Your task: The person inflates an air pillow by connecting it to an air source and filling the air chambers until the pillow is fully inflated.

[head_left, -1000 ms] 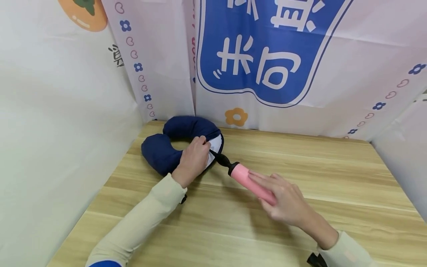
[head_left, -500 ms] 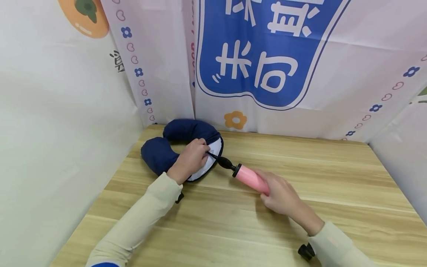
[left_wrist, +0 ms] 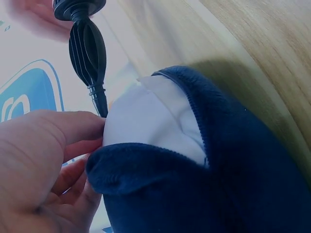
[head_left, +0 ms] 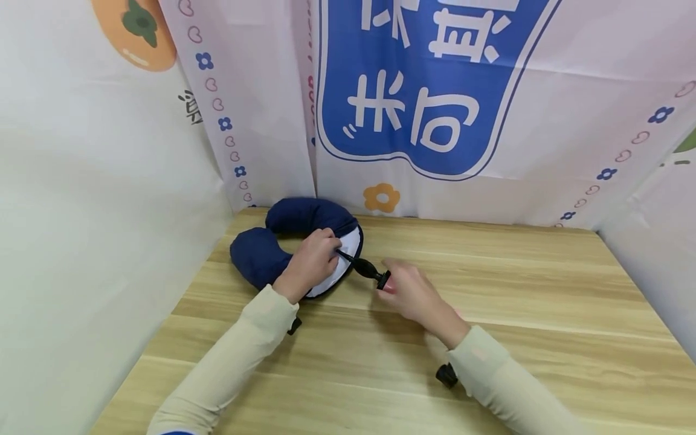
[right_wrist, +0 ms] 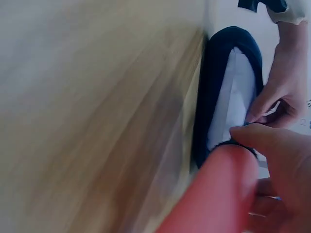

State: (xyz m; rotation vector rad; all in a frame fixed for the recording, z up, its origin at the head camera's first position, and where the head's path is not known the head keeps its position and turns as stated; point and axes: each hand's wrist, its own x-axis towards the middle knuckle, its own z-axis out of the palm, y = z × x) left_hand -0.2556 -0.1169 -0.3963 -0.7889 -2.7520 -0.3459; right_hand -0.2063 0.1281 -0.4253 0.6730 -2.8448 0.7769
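A navy U-shaped neck pillow (head_left: 258, 257) lies at the table's back left, its zipped cover parted over a white inner lining (left_wrist: 141, 111). My left hand (head_left: 315, 260) pinches the pillow's edge where the thin black nozzle of a hand air pump (head_left: 365, 269) meets it; the fingers hide the nozzle's tip and the exact joint. On the pump's pink barrel (right_wrist: 214, 189), my right hand (head_left: 415, 296) grips close to the black collar, covering most of the barrel in the head view. The thumb reaches the collar in the right wrist view.
The wood-grain table (head_left: 516, 284) spreads to the right and front of the hands. A printed banner (head_left: 402, 175) hangs along its back edge, right behind the pillow. White sheeting (head_left: 109, 241) closes the left side. A black strap piece (head_left: 447, 374) sits at my right wrist.
My right hand has moved forward and left along the pump towards the nozzle, covering the pink barrel that showed before. The left hand and pillow hold nearly the same place.
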